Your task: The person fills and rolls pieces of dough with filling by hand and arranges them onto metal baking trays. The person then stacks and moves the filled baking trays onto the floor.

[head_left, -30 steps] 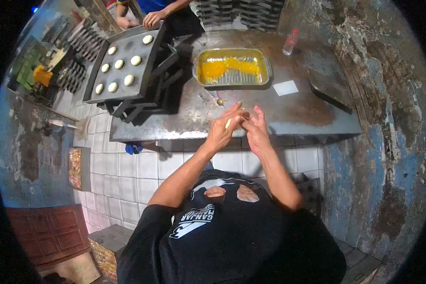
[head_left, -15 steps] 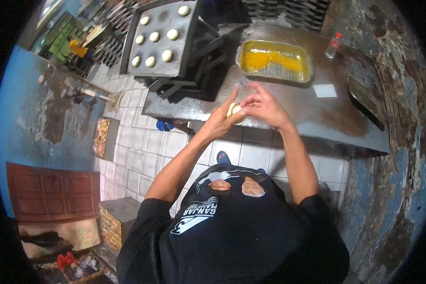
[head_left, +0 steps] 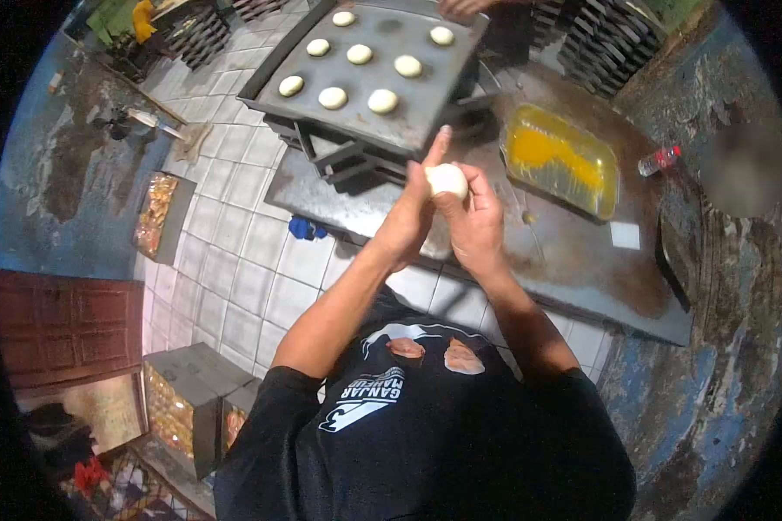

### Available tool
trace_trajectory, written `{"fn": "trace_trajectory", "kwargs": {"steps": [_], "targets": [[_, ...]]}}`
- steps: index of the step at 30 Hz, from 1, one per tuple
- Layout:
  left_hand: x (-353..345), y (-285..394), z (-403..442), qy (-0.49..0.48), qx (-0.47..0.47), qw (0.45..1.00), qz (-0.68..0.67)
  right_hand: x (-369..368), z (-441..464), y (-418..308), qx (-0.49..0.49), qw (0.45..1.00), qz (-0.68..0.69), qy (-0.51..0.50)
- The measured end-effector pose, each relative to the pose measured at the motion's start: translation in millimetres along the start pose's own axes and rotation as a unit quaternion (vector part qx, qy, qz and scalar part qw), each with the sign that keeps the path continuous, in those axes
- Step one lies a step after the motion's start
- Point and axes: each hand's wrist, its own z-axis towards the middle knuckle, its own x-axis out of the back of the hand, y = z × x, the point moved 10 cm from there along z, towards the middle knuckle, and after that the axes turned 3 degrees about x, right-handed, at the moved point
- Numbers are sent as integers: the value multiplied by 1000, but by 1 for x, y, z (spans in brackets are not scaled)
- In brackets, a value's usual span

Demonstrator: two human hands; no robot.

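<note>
A pale, smooth dough ball [head_left: 448, 181] sits between my two hands, above the near edge of the metal table. My left hand [head_left: 411, 213] presses against its left side, one finger pointing up past it. On the other side my right hand [head_left: 480, 224] curls its fingers and thumb around the ball. Just beyond my hands is a dark baking tray [head_left: 369, 76] bearing several similar dough balls [head_left: 382, 101], spaced apart. To the right of my hands lies a rectangular pan [head_left: 615, 187] with yellow liquid in it.
The tray rests on a dark metal stack [head_left: 321, 156]. Another person's hand [head_left: 465, 7] is at its far edge. On the table [head_left: 573, 269] are a small bottle [head_left: 660, 160] and a white square [head_left: 625, 235]. Boxes [head_left: 182, 395] stand on the tiled floor at left.
The dough between my hands now shows as a round ball, and my right hand has come round its side. My view has shifted, and another person's hand has appeared by the tray.
</note>
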Motion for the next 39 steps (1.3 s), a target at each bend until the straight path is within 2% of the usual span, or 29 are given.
{"fn": "trace_trajectory", "kwargs": {"steps": [1,3,6,8,9,11,12,13,15,16,17,18,19,20,21,22,23,24,25,27,28,29,31,32,33,34,36,37,39], "targets": [[14,24,10,-8,-80,989,125,-28,6,36,-169,962,216,11],[65,27,28,56,5,998,18,-83,26,49,-264,891,368,-12],[122,47,60,82,24,996,6,-128,71,72,-302,871,387,6],[152,72,78,83,-65,994,5,-148,105,85,-303,875,378,6],[171,73,89,81,-59,995,-5,-157,117,91,-316,868,383,7],[182,99,104,-5,-107,972,211,-171,128,100,-353,850,391,16],[190,85,109,-22,50,999,-3,-181,140,101,-378,841,388,0],[197,86,119,-25,46,999,-13,-182,156,109,-379,844,378,0],[236,108,135,99,-61,990,-74,-185,200,133,-404,867,279,-89],[253,122,134,107,-103,987,-55,-176,228,144,-433,862,238,-115],[275,138,130,135,-127,981,55,-158,266,160,-389,916,80,-61],[297,142,123,154,-113,978,89,-149,303,180,-308,950,-2,-44],[318,144,111,173,-96,972,124,-134,342,191,-189,969,-156,-13],[344,142,94,205,-75,970,108,-136,363,203,-171,950,-260,-26],[370,137,73,238,-55,965,91,-131,379,237,-169,950,-261,-34],[394,134,50,274,-34,954,117,-135,392,269,-43,900,-420,-112],[417,131,26,309,-12,940,142,-152,396,286,87,805,-556,-185],[438,131,-1,335,-2,925,181,-156,390,324,-34,762,-582,-282],[459,130,-29,361,10,906,220,-153,399,342,-32,760,-580,-292],[491,132,-86,423,62,855,294,-150,411,377,19,784,-532,-320],[499,130,-104,434,71,851,287,-164,407,350,-75,839,-440,-310],[505,131,-121,458,72,833,301,-171,402,366,-75,837,-437,-321],[501,138,-127,476,74,817,318,-178,393,357,46,821,-499,-273],[489,140,-110,450,61,823,341,-175,403,353,52,823,-499,-267],[474,145,-90,416,49,831,366,-165,410,345,-106,873,-404,-252],[461,144,-67,380,35,840,385,-159,412,331,-254,894,-291,-226],[419,146,-17,290,8,854,433,-144,436,305,-304,921,-139,-200],[390,148,6,234,-28,843,484,-125,449,275,-222,960,-117,-123],[342,138,46,159,-33,862,480,-102,427,200,-149,971,-112,-148]]}}
